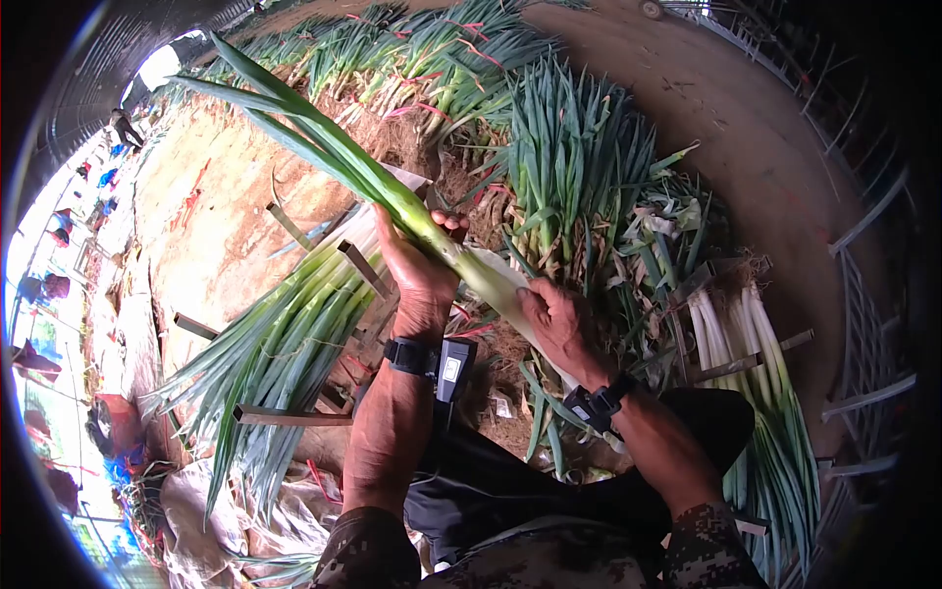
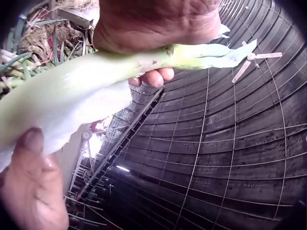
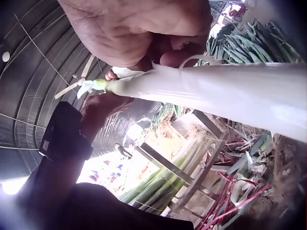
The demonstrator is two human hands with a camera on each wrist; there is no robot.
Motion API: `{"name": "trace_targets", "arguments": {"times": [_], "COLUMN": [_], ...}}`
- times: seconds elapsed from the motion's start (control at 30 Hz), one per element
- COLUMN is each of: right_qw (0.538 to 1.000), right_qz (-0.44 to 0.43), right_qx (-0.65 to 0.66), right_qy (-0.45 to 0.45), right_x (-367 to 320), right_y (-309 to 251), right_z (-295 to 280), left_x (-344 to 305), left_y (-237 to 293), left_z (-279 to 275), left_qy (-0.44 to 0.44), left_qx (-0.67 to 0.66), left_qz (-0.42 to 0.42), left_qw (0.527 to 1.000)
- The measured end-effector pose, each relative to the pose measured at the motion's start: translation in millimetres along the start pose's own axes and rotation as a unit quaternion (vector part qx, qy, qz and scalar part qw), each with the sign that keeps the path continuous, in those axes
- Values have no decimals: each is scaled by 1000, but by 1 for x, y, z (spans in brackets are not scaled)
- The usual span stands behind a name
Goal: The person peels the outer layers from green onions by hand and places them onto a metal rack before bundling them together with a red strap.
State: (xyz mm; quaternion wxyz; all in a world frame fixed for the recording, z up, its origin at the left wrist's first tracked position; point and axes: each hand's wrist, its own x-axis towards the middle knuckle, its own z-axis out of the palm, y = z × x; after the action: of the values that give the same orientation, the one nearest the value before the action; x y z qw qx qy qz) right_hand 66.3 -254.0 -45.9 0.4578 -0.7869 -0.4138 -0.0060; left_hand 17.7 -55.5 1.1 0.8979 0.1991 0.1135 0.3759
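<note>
A long, thick scallion (image 1: 486, 280) lies slantwise across both hands, its green leaves at the upper left and its white shank toward the lap. My left hand (image 1: 420, 270) holds it where the green meets the white, fingertips curling out from beneath. Farther down the shank, my right hand (image 1: 562, 329) pinches the pale outer skin between thumb and fingers. A loose flap of white skin (image 2: 105, 103) hangs off the shank in the left wrist view. A thin curled strip (image 3: 199, 58) stands out beside the right fingers in the right wrist view.
A metal rack (image 1: 294, 417) at the left bears a pile of scallions (image 1: 294, 329). At the right, another rack (image 1: 731, 368) holds several white-stemmed scallions (image 1: 756, 329). Ahead stands a tall bunch (image 1: 579, 147), with leafy scraps (image 1: 657, 236) beside it. More bundles (image 1: 432, 59) lie farther back.
</note>
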Motion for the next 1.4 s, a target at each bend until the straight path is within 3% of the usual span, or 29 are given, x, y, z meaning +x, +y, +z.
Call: {"name": "trace_targets", "arguments": {"times": [0.07,0.13,0.23,0.3,0.43,0.5,0.53,0.57,0.67,0.73,0.8,0.83,0.87,0.97,1.0,1.07,1.1,1.13,1.23,1.33,1.4], "right_qw": [996,996,993,972,979,962,944,923,920,959,962,971,973,971,920,895,878,915,943,942,952], "right_qz": [62,70,108,160,124,119,162,202,242,266,234,164,93,-14,150,222,257,191,122,153,165], "right_qx": [-47,-44,-23,-164,-155,-245,-279,-312,-275,2,128,152,174,130,243,212,195,193,177,212,141], "right_qy": [-33,-31,-34,-59,-36,-29,-65,-101,-138,-92,-61,-89,-116,-201,-267,-324,-354,-297,-253,-212,-217], "right_x": [2,0,-15,-22,-59,-86,-106,-108,-112,-86,-44,-30,-21,-10,-6,-3,-3,-12,-18,-29,-34], "right_y": [-6,11,83,79,142,178,211,212,204,200,115,92,79,82,61,45,43,58,61,77,80], "right_z": [-6,-2,6,-13,-29,-47,-60,-70,-83,-61,-56,-54,-51,-34,-46,-59,-60,-51,-51,-50,-56], "left_x": [-1,0,11,10,10,11,15,13,13,16,18,20,23,24,26,26,25,26,26,29,25], "left_y": [3,4,16,23,35,50,62,70,80,76,70,68,67,62,63,65,66,67,66,66,59], "left_z": [0,1,-12,-6,-7,-14,-21,-21,-27,-28,-28,-29,-29,-23,-23,-25,-25,-26,-29,-37,-40], "left_qy": [-15,-16,-58,-18,-45,-50,-50,-56,-66,-75,-91,-125,-159,-277,-301,-332,-332,-333,-300,-233,-177], "left_qx": [-9,10,25,28,41,61,78,65,35,28,13,-9,-33,-102,-123,-142,-143,-145,-128,-99,-59], "left_qz": [-28,-40,-9,23,98,121,134,144,151,148,145,127,107,47,24,-5,-12,-17,-4,19,51], "left_qw": [999,999,998,999,993,990,987,986,986,986,985,984,981,954,945,932,932,932,945,967,981]}}
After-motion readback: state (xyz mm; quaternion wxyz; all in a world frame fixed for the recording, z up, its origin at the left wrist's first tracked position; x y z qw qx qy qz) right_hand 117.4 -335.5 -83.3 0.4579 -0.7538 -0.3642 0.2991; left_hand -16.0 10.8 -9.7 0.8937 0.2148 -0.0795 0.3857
